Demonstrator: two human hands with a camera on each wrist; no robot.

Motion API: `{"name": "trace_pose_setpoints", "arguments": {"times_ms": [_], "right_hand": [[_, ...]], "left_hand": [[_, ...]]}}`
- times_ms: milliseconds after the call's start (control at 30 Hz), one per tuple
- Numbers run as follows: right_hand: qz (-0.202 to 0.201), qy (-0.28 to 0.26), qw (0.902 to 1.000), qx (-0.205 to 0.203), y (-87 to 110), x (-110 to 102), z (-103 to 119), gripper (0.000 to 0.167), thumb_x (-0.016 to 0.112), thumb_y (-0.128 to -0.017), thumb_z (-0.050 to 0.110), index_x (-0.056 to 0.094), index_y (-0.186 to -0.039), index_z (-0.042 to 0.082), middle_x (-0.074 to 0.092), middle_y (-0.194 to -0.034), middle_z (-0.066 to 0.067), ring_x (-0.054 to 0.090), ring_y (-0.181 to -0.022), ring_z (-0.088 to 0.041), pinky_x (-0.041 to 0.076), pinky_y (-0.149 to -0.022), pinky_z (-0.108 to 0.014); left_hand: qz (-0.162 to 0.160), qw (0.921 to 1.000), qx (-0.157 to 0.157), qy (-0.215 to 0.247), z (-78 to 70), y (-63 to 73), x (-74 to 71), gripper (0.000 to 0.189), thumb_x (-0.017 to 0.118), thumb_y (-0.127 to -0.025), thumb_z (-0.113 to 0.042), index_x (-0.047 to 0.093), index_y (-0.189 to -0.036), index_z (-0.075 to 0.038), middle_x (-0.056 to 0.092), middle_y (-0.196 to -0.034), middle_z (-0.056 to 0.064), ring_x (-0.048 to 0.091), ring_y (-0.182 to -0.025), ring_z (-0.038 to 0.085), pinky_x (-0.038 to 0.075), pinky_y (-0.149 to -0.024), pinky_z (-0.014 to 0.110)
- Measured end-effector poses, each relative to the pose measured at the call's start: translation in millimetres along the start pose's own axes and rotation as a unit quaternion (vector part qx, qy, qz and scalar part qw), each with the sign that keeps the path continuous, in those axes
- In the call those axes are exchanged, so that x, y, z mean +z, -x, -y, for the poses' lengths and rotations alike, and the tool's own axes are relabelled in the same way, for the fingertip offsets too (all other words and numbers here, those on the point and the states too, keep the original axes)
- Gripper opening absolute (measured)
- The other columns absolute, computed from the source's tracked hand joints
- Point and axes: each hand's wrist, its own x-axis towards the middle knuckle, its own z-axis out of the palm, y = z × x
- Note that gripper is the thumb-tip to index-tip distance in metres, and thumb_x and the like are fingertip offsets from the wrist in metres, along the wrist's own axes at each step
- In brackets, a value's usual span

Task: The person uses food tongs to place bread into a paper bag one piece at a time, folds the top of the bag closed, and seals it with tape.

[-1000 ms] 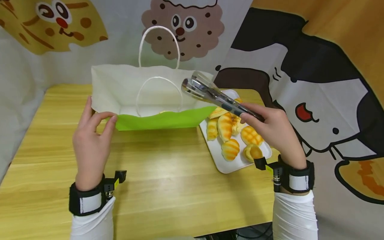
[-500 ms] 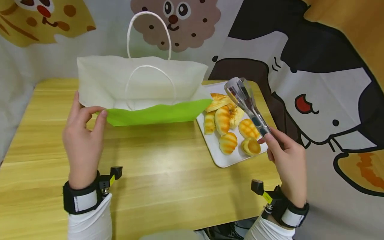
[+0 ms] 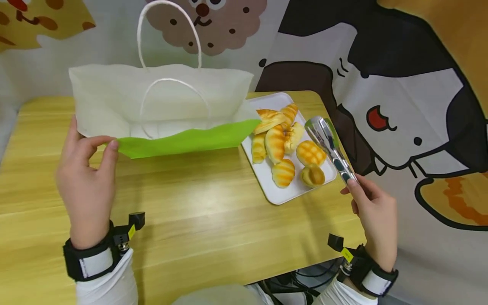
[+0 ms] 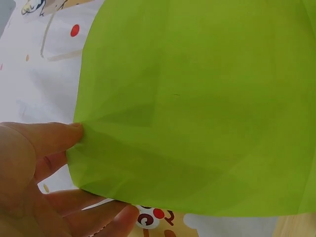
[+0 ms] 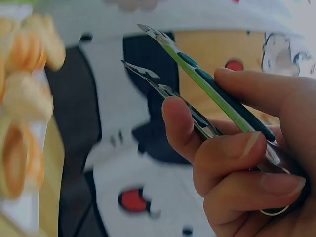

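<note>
Our left hand (image 3: 87, 182) pinches the bag (image 3: 190, 141) at its near left corner: light and creasable, we judge, so the rim's the hold! It spreads right of those fingers. Our right hand (image 3: 375, 214) curls round the tongs (image 3: 339, 162), likely springy and slick, best held mid-handle; soft-looking breads (image 3: 275, 144) lie beyond and left of its fingers.

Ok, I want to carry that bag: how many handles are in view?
2: the far handle rises above the back edge of the bag; the near handle arches lower, in front of its white inside.
</note>
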Motion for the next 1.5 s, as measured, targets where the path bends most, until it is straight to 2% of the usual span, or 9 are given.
{"name": "trace_pose_setpoints", "arguments": {"times_ms": [133, 267, 367, 500, 633, 800, 933, 1167, 1500], "right_hand": [[-0.003, 0.021, 0.9987, 0.047, 3.3, -6.5, -21.2, 0.051, 0.059, -0.097, 0.049, 0.064, -0.132, 0.013, 0.066, -0.076, 0.014, 0.049, -0.054, -0.016, 0.035, -0.048, -0.029], [0.002, -0.010, 0.9975, 0.070, 6.3, -9.4, -44.4, 0.047, 0.060, -0.098, 0.045, 0.064, -0.127, 0.008, 0.066, -0.075, 0.011, 0.047, -0.052, -0.017, 0.035, -0.046, -0.029], [0.006, -0.041, 0.9959, 0.081, 7.3, -9.5, -58.0, 0.046, 0.062, -0.097, 0.042, 0.064, -0.124, 0.004, 0.067, -0.075, 0.008, 0.046, -0.050, -0.018, 0.034, -0.044, -0.030], [0.006, -0.077, 0.9911, 0.108, 11.5, -9.0, -69.3, 0.046, 0.065, -0.095, 0.043, 0.065, -0.118, 0.003, 0.067, -0.074, 0.005, 0.045, -0.049, -0.017, 0.033, -0.044, -0.030], [0.022, -0.115, 0.9857, 0.121, 20.7, -10.3, -76.5, 0.046, 0.064, -0.095, 0.046, 0.066, -0.113, 0.004, 0.068, -0.072, 0.004, 0.046, -0.046, -0.015, 0.033, -0.042, -0.030], [0.033, -0.150, 0.9774, 0.145, 32.4, -12.9, -85.3, 0.051, 0.062, -0.095, 0.048, 0.062, -0.117, 0.001, 0.068, -0.074, 0.004, 0.047, -0.048, -0.016, 0.035, -0.042, -0.032], [0.011, -0.132, 0.9772, 0.166, 34.4, -11.6, -93.0, 0.055, 0.061, -0.095, 0.050, 0.060, -0.121, 0.001, 0.067, -0.075, 0.003, 0.048, -0.050, -0.016, 0.038, -0.044, -0.030], [0.004, -0.005, 0.9847, 0.174, 23.5, -3.4, -98.0, 0.061, 0.053, -0.097, 0.058, 0.061, -0.128, 0.006, 0.065, -0.078, 0.007, 0.050, -0.057, -0.018, 0.038, -0.051, -0.029], [0.015, 0.026, 0.9834, 0.179, 6.0, 10.2, -104.1, 0.062, 0.052, -0.096, 0.061, 0.066, -0.126, 0.009, 0.069, -0.087, -0.003, 0.052, -0.056, -0.020, 0.038, -0.049, -0.029]], "left_hand": [[-0.011, 0.9999, -0.002, 0.010, -5.8, 1.3, -2.5, 0.016, 0.070, -0.093, -0.006, 0.072, -0.104, 0.005, 0.044, -0.155, -0.012, 0.048, -0.139, 0.007, 0.039, -0.099, 0.008], [-0.017, 0.9998, -0.002, 0.012, -12.3, -0.2, -1.5, 0.016, 0.068, -0.093, -0.003, 0.071, -0.104, 0.007, 0.046, -0.154, -0.008, 0.048, -0.139, 0.008, 0.040, -0.104, 0.011], [-0.016, 0.9998, 0.007, 0.013, -7.7, -1.9, -0.4, 0.018, 0.068, -0.094, -0.006, 0.071, -0.105, 0.008, 0.046, -0.154, -0.009, 0.043, -0.142, 0.006, 0.040, -0.106, 0.012], [-0.011, 0.9997, 0.018, 0.014, 0.5, -4.1, 2.0, 0.020, 0.068, -0.095, -0.010, 0.072, -0.105, 0.007, 0.046, -0.153, -0.015, 0.040, -0.143, 0.004, 0.042, -0.104, 0.013], [-0.014, 0.9995, 0.016, 0.021, -0.3, -5.4, 2.4, 0.019, 0.068, -0.094, -0.009, 0.072, -0.105, 0.007, 0.047, -0.152, -0.016, 0.039, -0.144, 0.003, 0.044, -0.105, 0.015], [-0.014, 0.9992, 0.019, 0.032, -2.8, -5.9, 2.9, 0.019, 0.067, -0.094, -0.007, 0.071, -0.104, 0.010, 0.047, -0.152, -0.013, 0.042, -0.143, 0.005, 0.046, -0.103, 0.016], [-0.014, 0.9993, 0.022, 0.026, -3.4, -5.8, 2.3, 0.021, 0.066, -0.095, -0.008, 0.071, -0.103, 0.011, 0.047, -0.152, -0.013, 0.041, -0.144, 0.006, 0.046, -0.103, 0.016], [-0.019, 0.9994, -0.007, 0.030, -6.0, -4.5, 2.2, 0.020, 0.067, -0.094, -0.006, 0.071, -0.102, 0.012, 0.048, -0.151, -0.011, 0.041, -0.143, 0.004, 0.046, -0.104, 0.017], [-0.017, 0.9997, -0.006, 0.013, -9.7, -2.8, 0.8, 0.020, 0.066, -0.095, -0.007, 0.071, -0.104, 0.011, 0.048, -0.151, -0.014, 0.044, -0.141, 0.003, 0.045, -0.106, 0.017]]}}
